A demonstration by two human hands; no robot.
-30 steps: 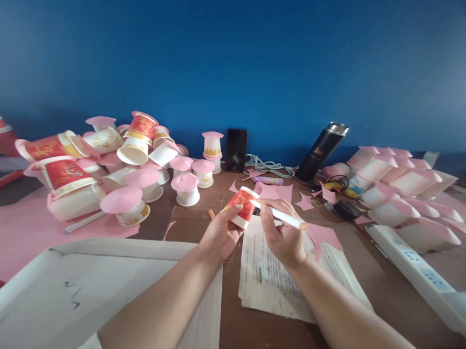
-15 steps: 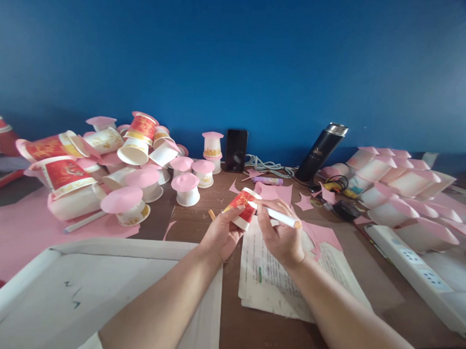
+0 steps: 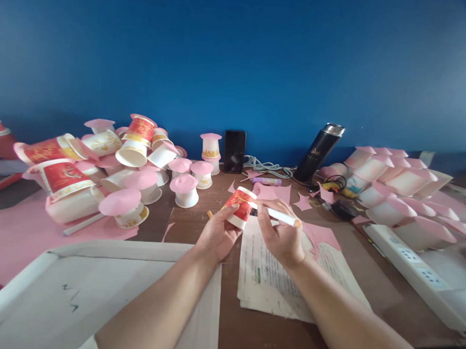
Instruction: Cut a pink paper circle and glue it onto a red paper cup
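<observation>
Nearest, with the held cup as the clock's centre and twelve toward the wall, a white box [image 3: 126, 314] lies at eight o'clock, under the left forearm; printed papers [image 3: 274, 294] lie flat on the brown desk [image 3: 229, 331] at five; a white power strip [image 3: 414, 270] slants at four.

Left hand [image 3: 217, 235], at seven, curls part-closed around the red and gold paper cup [image 3: 242, 200], thumb across its side; the cup is tilted, raised above the desk. Right hand [image 3: 284, 241], at four, pinches a white marker [image 3: 279, 216], fingers bent together; the marker's orange end points away from the cup, its other end just beside the cup's rim, and I cannot tell whether they touch.

Farther off, pink-topped cups [image 3: 140, 129] heap up between nine and ten; more pale pink-topped cups [image 3: 393, 212] sit at three; a purple tube [image 3: 266, 181] lies among pink scraps [image 3: 304, 202] past one; a black bottle [image 3: 319, 155] leans at two; a dark phone [image 3: 234, 151] stands near twelve, before the blue wall [image 3: 238, 56].
</observation>
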